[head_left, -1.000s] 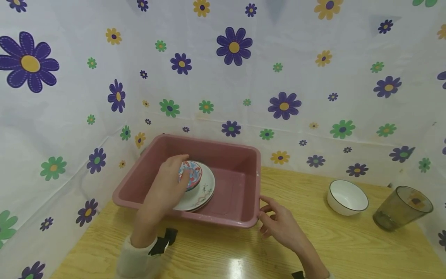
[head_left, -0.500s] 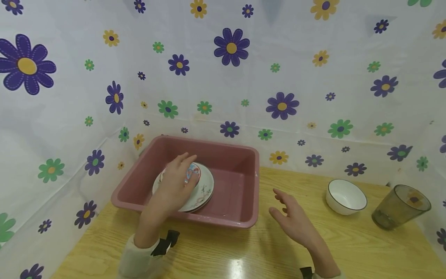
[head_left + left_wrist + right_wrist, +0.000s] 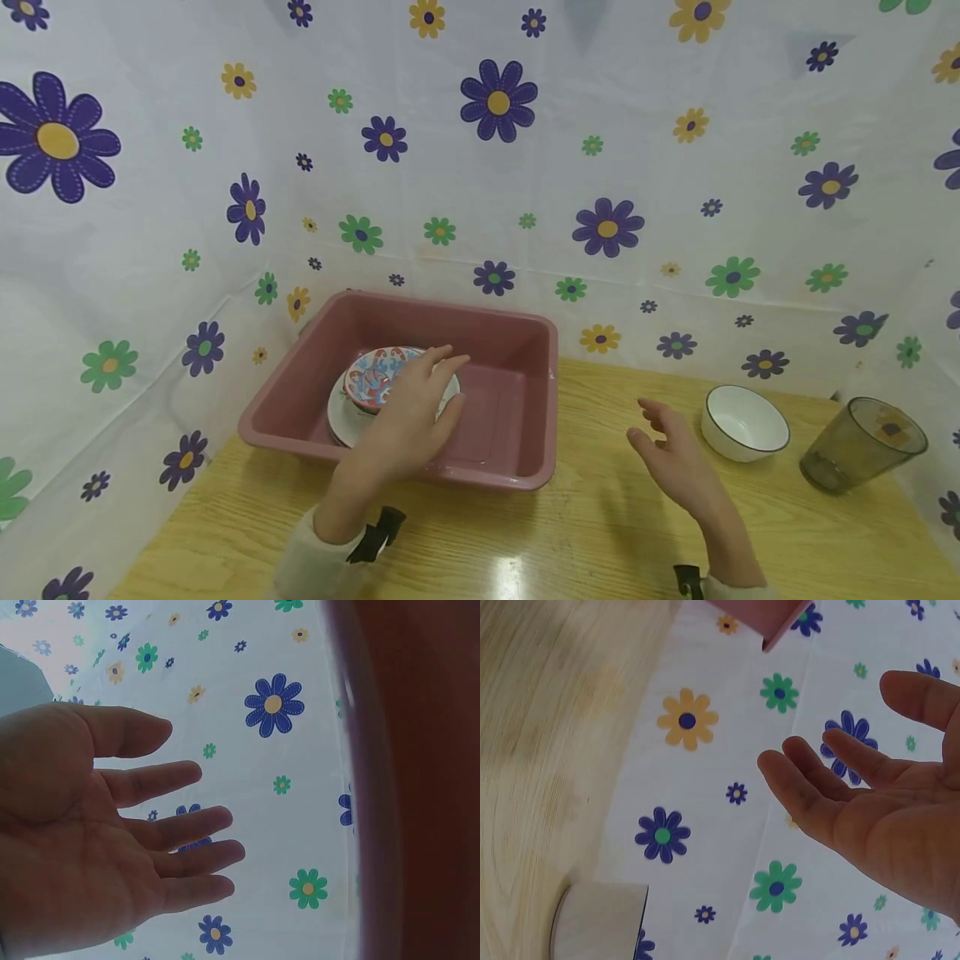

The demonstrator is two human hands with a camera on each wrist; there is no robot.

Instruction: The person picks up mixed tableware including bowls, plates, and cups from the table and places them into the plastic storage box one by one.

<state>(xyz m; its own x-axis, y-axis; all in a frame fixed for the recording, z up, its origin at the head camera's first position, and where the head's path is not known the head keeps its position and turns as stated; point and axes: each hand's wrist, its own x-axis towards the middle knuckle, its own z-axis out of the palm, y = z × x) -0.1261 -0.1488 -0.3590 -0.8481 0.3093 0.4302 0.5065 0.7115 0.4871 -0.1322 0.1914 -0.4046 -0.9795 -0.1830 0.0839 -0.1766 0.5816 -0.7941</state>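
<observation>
A pink plastic tub (image 3: pixel 501 408) stands at the left of the table. Inside it, a bowl with a red and blue pattern (image 3: pixel 371 379) sits on a stack of white plates (image 3: pixel 340 417). My left hand (image 3: pixel 408 421) is over the tub's front part, hiding some of the bowl and plates; in the left wrist view its fingers (image 3: pixel 199 821) are spread and hold nothing. My right hand (image 3: pixel 678 462) hovers above the table between the tub and a white bowl with a dark rim (image 3: pixel 742 429). Its fingers are relaxed and grip nothing.
A grey see-through glass (image 3: pixel 858 446) stands at the far right, beside the white bowl. The wooden table (image 3: pixel 465 533) extends in front of the tub. Behind and at both sides hangs a white flower-print sheet (image 3: pixel 450 183).
My left hand has left the patterned bowl and moved right, uncovering more of it. My right hand has let go of the tub's right rim and moved right towards the white bowl.
</observation>
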